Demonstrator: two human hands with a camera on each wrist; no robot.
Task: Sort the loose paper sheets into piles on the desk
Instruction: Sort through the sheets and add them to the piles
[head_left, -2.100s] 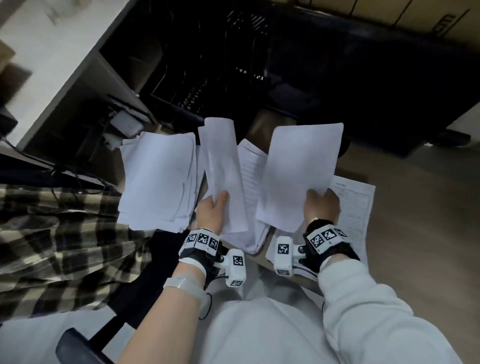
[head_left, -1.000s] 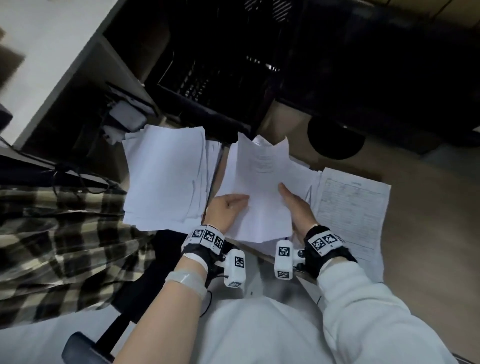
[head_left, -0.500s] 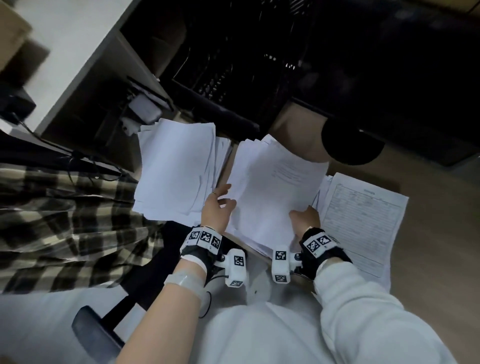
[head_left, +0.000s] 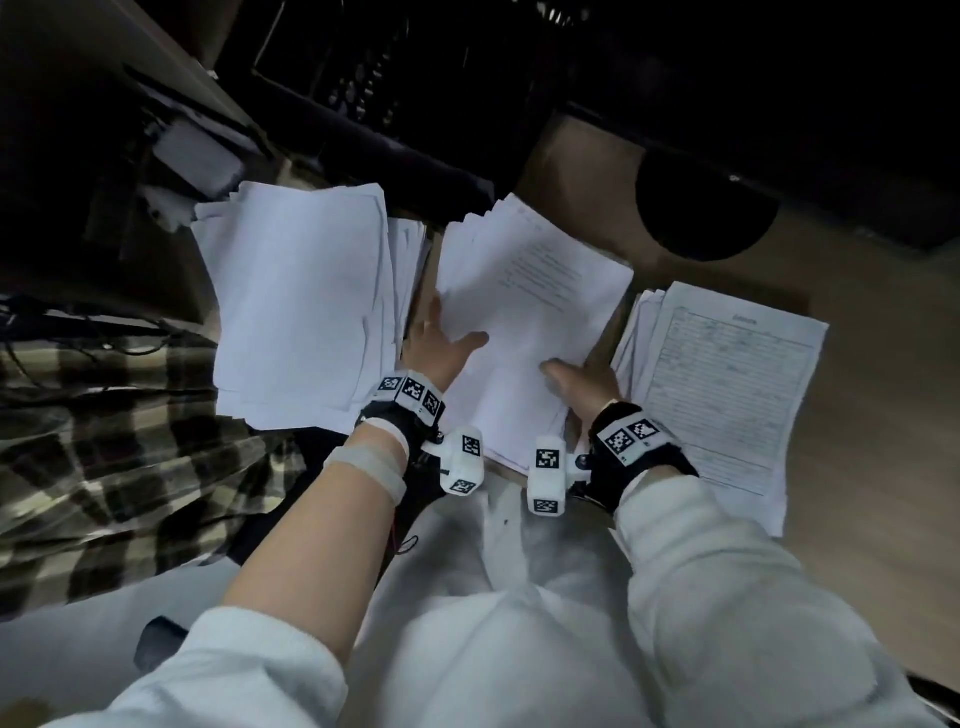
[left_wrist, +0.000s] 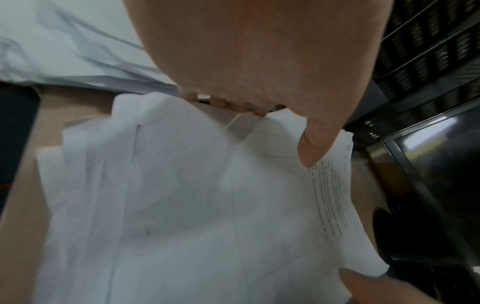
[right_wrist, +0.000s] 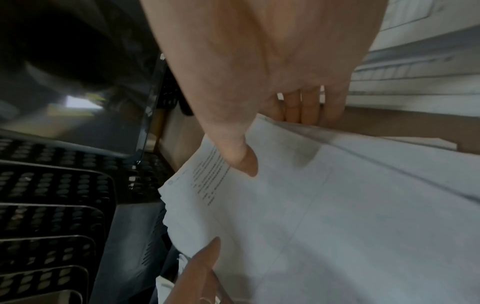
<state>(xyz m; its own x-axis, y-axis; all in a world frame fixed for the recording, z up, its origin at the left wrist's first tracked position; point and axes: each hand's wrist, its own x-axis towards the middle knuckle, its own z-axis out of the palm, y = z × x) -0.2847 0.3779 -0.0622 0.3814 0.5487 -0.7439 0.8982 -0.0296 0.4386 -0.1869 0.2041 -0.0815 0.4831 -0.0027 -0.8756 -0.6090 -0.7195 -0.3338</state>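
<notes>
3 piles of paper lie side by side on the desk (head_left: 857, 467). The left pile (head_left: 296, 306) sits nearest the desk's left edge, the middle pile (head_left: 524, 312) just to its right, and the right pile (head_left: 727, 384) beyond that, each apart from its neighbour by a narrow gap. The left hand (head_left: 441, 348) rests at the middle pile's left edge; the right hand (head_left: 587, 384) lies at its right edge, between the middle and right piles. Behind the piles stand perforated trays (head_left: 363, 88). A round object (head_left: 706, 208) sits behind the right pile.

Dim room; brown desk (head_left: 862, 395); black perforated trays (right_wrist: 52, 205) behind; plaid cloth (head_left: 104, 457) at left.
</notes>
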